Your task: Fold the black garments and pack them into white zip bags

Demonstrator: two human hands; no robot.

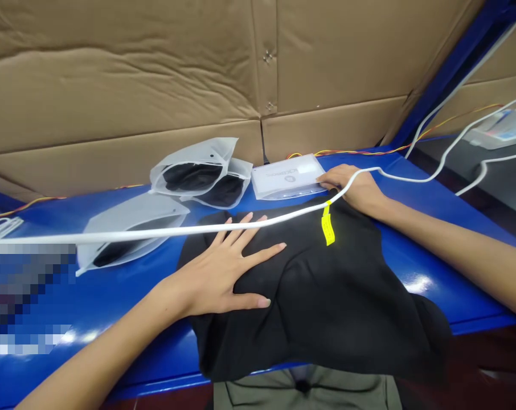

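A black cloth garment (318, 296) lies spread over the blue table, its near part hanging past the front edge. My left hand (224, 267) rests flat on the left side of the garment, fingers spread wide. Beyond the garment is a flat white zip bag (287, 177) with printed lettering. My right hand (354, 185) has its fingers closed at the right corner of that bag; the thumb is partly hidden. A yellow tag (328, 228) hangs from a white cable over the garment.
The white cable (176, 232) crosses the view in front of the garment. Several frosted zip bags with black contents, such as one bag (134, 225), lie at the left on the blue table (429, 228). Brown cardboard (121, 74) walls the back. Red and yellow wires (356, 151) run along it.
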